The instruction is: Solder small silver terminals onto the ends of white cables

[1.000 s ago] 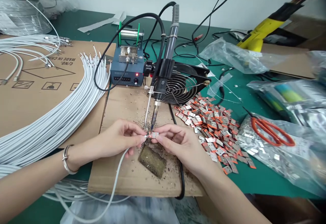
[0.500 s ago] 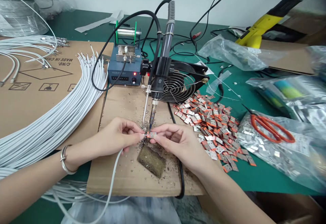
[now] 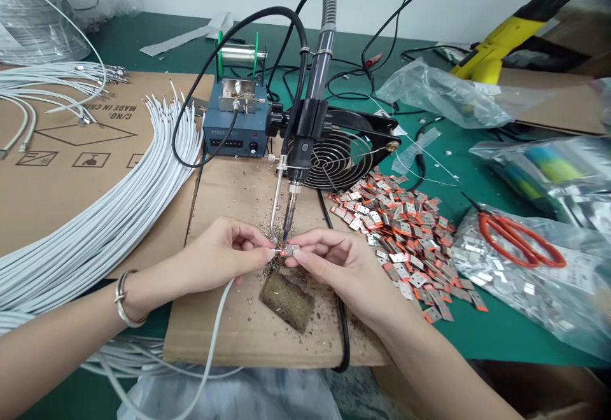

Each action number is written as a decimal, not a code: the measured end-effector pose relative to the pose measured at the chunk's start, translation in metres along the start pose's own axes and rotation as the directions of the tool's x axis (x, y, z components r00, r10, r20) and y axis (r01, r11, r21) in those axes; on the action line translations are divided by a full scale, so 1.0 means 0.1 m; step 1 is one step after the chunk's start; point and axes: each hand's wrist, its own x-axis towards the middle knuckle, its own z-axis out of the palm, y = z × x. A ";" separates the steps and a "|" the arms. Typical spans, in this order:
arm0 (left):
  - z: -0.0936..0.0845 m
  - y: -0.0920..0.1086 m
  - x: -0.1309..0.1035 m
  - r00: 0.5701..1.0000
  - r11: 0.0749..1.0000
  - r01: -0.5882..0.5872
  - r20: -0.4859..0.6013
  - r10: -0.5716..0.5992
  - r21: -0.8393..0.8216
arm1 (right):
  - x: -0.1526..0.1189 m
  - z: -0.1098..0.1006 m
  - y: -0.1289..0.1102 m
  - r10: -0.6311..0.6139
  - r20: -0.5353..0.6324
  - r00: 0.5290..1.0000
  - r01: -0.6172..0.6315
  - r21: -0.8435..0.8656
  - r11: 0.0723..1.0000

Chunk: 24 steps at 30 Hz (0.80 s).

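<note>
At far left a group of white cables with metal ends (image 3: 107,73) lies on a cardboard sheet (image 3: 109,149), and a thick bundle of bare-ended white cables (image 3: 119,216) curves up beside it. Next comes the left hand (image 3: 217,251), its thumb and fingers closed in a pinch on the end of one white cable (image 3: 216,331), which loops down below the palm. Behind stands a blue control box (image 3: 235,132) with a solder spool (image 3: 236,54) above it. The metal connector (image 3: 291,250) with an orange part sits between the two hands, its long axis running roughly left to right, about in line with the cable end. It lies just to the left of the right hand (image 3: 344,261), the nearer one, whose thumb and fingers grip its right end. The soldering iron (image 3: 289,213) slants down from above to the connector's left part; whether its tip touches is too small to tell. A worn sponge (image 3: 287,299) lies below on the cardboard. Farther right are a heap of similar connectors (image 3: 413,242) and red-handled scissors (image 3: 520,242) resting on a clear plastic bag (image 3: 539,302).
</note>
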 end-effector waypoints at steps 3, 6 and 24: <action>0.00 0.00 -0.01 1.000 1.000 0.001 -0.001 -0.001 -0.012 | 0.00 -0.01 0.00 0.009 -0.003 1.000 -0.009 0.017 1.000; 0.00 -0.01 -0.01 1.000 1.000 0.004 -0.005 -0.004 -0.024 | 0.00 -0.01 0.00 0.014 0.009 1.000 -0.014 0.049 0.999; 0.00 -0.04 0.00 1.000 0.999 0.002 -0.025 -0.001 0.038 | 0.00 0.01 -0.01 0.031 -0.027 0.999 -0.031 0.009 0.999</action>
